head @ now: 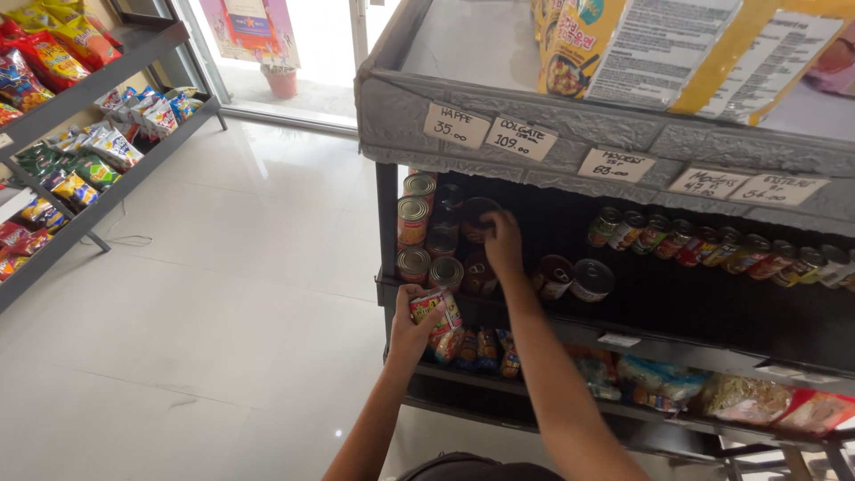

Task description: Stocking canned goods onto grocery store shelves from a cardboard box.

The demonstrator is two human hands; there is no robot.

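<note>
Left hand [415, 322] closed around a small red-labelled can [435, 309]; right hand [502, 242] closed on a dark can [477, 220] inside the middle shelf [677, 343].

Held can just outside the shelf edge, below the stacked cans [417, 236]. Probably rigid, fairly heavy for its size, smooth-sided and apt to slip; best gripped around the side wall, clear of the rims. Left forearm raised from below, wrist bent back. Right arm extended forward and up into the shelf, fingers wrapped over the can's top edge.

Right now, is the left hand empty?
No, the left hand grips a red-labelled can in front of the shelf edge, while the right hand reaches among the stacked cans.
</note>
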